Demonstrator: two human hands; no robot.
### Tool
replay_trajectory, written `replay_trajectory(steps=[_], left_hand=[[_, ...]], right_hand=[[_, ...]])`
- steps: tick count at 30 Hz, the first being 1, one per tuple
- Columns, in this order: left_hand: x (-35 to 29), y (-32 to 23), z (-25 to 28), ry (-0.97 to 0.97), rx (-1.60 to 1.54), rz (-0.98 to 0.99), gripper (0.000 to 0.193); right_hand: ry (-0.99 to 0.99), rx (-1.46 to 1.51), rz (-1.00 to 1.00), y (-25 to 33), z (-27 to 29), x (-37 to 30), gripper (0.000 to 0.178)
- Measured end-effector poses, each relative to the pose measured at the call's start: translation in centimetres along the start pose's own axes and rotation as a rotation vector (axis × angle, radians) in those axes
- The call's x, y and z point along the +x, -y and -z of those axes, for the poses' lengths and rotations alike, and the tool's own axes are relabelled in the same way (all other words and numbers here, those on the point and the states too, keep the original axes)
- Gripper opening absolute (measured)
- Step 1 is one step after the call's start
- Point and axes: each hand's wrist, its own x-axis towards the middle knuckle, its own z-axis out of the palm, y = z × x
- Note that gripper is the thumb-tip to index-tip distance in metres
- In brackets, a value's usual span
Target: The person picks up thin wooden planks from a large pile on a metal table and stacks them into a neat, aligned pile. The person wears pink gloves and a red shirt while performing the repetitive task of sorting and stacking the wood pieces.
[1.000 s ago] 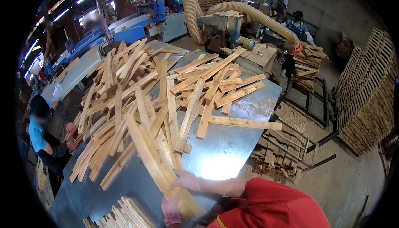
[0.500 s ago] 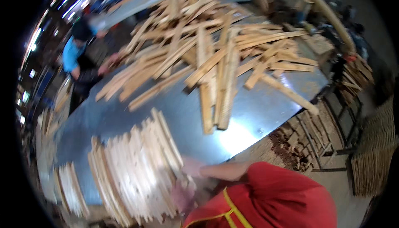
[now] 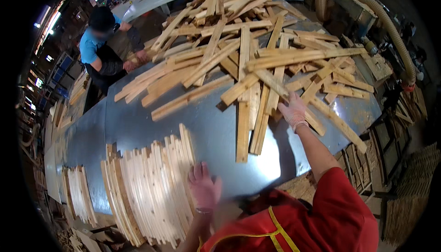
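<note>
My right hand (image 3: 294, 112), in a pale knitted glove, reaches out to a heap of loose wooden slats (image 3: 216, 36) on a metal-topped table (image 3: 133, 128). Its fingers are closed on the near end of one wooden slat (image 3: 272, 83), which slants across others in the heap. Nearer me, my left hand (image 3: 205, 188), gloved in pink, is open with its fingers spread. It holds nothing and is at the right end of a tight row of pale wooden strips (image 3: 154, 187) lined up along the table's near edge.
A smaller row of strips (image 3: 81, 194) lies farther left. Across the table, a person in a blue shirt (image 3: 90, 50) has their hands at the heap's left side. A ribbed hose (image 3: 390, 20) curves at the far right. Stacked wood (image 3: 409, 197) stands on the right.
My right hand has moved from the row of strips out to the heap and taken hold of a slat. My left hand has risen slightly beside the row and opened.
</note>
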Motion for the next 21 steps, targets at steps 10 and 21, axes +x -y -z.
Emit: replay_trajectory(steps=[10, 21], left_hand=[[27.3, -7.6, -6.1, -0.001, 0.078, -0.116, 0.096], [28.0, -5.1, -8.8, 0.479, -0.103, 0.075, 0.077]], right_hand=[[0.302, -0.478, 0.127, -5.1, 1.3, 8.0, 0.087], [0.033, 0.453, 0.019, 2.4, 2.6, 19.2, 0.063]])
